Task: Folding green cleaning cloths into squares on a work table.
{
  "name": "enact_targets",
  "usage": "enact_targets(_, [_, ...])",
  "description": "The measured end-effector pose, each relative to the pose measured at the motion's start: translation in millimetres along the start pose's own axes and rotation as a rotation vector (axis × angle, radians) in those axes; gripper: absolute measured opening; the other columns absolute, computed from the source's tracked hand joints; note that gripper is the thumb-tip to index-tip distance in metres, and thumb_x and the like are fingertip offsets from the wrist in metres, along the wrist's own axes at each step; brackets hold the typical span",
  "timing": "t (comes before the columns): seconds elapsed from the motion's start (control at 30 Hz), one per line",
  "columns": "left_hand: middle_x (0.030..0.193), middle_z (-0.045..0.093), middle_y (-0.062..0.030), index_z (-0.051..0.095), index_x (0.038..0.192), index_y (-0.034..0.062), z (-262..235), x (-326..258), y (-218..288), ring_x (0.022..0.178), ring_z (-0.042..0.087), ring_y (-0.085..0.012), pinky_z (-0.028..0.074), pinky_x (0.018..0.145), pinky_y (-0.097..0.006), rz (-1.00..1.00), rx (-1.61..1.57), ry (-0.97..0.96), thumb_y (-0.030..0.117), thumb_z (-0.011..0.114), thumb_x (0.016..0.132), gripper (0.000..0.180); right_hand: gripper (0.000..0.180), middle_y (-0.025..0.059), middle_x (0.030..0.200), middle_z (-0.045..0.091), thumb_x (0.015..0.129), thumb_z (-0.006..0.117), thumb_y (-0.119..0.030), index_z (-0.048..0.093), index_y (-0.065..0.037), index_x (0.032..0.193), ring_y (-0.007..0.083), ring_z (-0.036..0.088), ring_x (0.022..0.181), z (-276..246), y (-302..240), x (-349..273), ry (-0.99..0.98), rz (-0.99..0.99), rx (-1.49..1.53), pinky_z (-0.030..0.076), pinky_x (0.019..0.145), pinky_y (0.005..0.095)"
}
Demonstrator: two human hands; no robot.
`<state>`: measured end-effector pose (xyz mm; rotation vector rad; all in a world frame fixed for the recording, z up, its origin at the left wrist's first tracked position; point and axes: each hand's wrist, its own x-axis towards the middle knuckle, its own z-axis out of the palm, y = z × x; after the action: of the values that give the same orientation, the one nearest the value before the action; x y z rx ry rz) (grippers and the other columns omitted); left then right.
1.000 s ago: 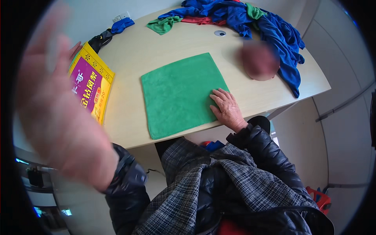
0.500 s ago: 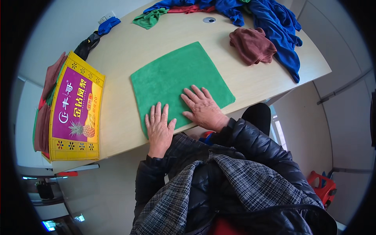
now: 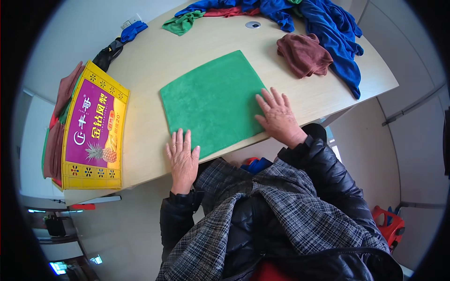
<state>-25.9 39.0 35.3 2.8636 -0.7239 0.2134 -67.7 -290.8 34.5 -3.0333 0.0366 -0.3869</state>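
Observation:
A green cloth (image 3: pixel 215 96) lies spread flat on the pale wooden table (image 3: pixel 140 122) in front of me. My left hand (image 3: pixel 183 157) rests on its near left corner, fingers stretched out. Over the near right corner lies my right hand (image 3: pixel 280 116), its fingers spread and hiding that corner. Neither hand grips anything. To the right, past my right hand, sits a crumpled brown cloth (image 3: pixel 304 55).
A yellow and purple box (image 3: pixel 93 126) with folded cloths (image 3: pixel 58 145) in it stands at the left. Blue cloths (image 3: pixel 335 47) are heaped at the far right, and a small green cloth (image 3: pixel 183 23) lies at the back. A red plastic stool (image 3: pixel 391 227) is low at the right.
My right hand has slid from the cloth's near middle out to its right corner. My left hand has shifted slightly left and down at the near left corner. The cloth stays flat.

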Motion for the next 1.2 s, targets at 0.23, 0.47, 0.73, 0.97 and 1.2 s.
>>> enact_targets(0.23, [0.164, 0.029, -0.0135, 0.037, 0.156, 0.0111, 4, 35, 19, 0.152, 0.024, -0.0322, 0.016, 0.123, -0.053, 0.109, -0.009, 0.017, 0.037, 0.047, 0.104, 0.059, 0.067, 0.0147, 0.16, 0.036, 0.1, 0.052, -0.047, 0.041, -0.008, 0.152, 0.036, 0.027, 0.151, 5, -65, 29, -0.046, -0.252, 0.224, 0.021, 0.122, 0.0541])
enact_targets(0.47, [0.164, 0.028, -0.0151, 0.036, 0.156, 0.0127, 10, 20, -9, 0.152, 0.024, -0.0324, 0.017, 0.122, -0.052, 0.071, 0.0, -0.038, 0.04, 0.046, 0.104, 0.059, 0.067, 0.0147, 0.16, 0.035, 0.1, 0.051, -0.048, 0.04, -0.009, 0.153, 0.0363, 0.026, 0.151, 20, 7, 16, -0.015, -0.115, 0.115, 0.021, 0.122, 0.0545])
enact_targets(0.73, [0.164, 0.027, -0.0161, 0.034, 0.157, 0.0121, -5, 42, -17, 0.152, 0.023, -0.0332, 0.018, 0.122, -0.052, 0.042, -0.008, -0.081, 0.043, 0.045, 0.105, 0.061, 0.07, 0.0149, 0.162, 0.033, 0.1, 0.051, -0.047, 0.035, -0.009, 0.156, 0.0371, 0.026, 0.151, 4, -3, 41, -0.034, -0.136, 0.057, 0.02, 0.122, 0.0548])
enact_targets(0.97, [0.164, 0.027, -0.0167, 0.033, 0.157, 0.0111, 17, 71, -17, 0.152, 0.022, -0.0348, 0.018, 0.122, -0.052, 0.107, 0.051, -0.113, 0.047, 0.044, 0.105, 0.065, 0.071, 0.0145, 0.163, 0.032, 0.1, 0.047, -0.053, 0.034, -0.01, 0.156, 0.0373, 0.024, 0.152, 29, -65, 81, -0.143, -0.317, 0.108, 0.018, 0.123, 0.0551])
enact_targets(1.2, [0.164, 0.027, -0.017, 0.033, 0.157, 0.0113, 14, 58, -36, 0.152, 0.022, -0.0348, 0.019, 0.122, -0.051, 0.119, 0.03, -0.103, 0.048, 0.043, 0.105, 0.065, 0.074, 0.0136, 0.164, 0.03, 0.1, 0.044, -0.058, 0.035, -0.011, 0.157, 0.0351, 0.023, 0.152, 32, -9, 94, -0.158, -0.218, 0.124, 0.017, 0.123, 0.0541])
